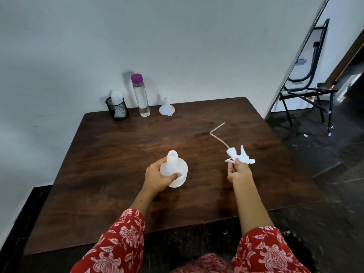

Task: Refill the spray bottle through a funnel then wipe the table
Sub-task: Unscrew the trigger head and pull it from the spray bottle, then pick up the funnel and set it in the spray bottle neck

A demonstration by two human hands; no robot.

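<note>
A: What is the left hand [156, 177] doing?

B: It is gripping the squat, translucent white plastic spray bottle [174, 170], fingers and thumb curling round its shoulder. The bottle is standing upright on the dark brown wooden counter [122, 146], just below the centre of the frame, with its neck uncapped.

A: And the right hand [237, 171]?

B: It is pinching the white plastic trigger sprayer head [239, 155] right of centre, holding it above the counter, well apart from the bottle. Its thin bent dip tube [216, 133] is trailing up and away toward the far side.

A: Where is the funnel?

B: The small white plastic funnel [167, 109] is sitting mouth-down, spout up, at the far edge of the counter, above centre. Just left of it a tall clear water bottle with a purple cap [140, 95] is standing upright, and further left a black mesh cup [117, 109] is holding something white; I cannot tell what.

A: Anything else?

B: A black metal folding chair [307, 79] is leaning against the wall at the upper right.
</note>
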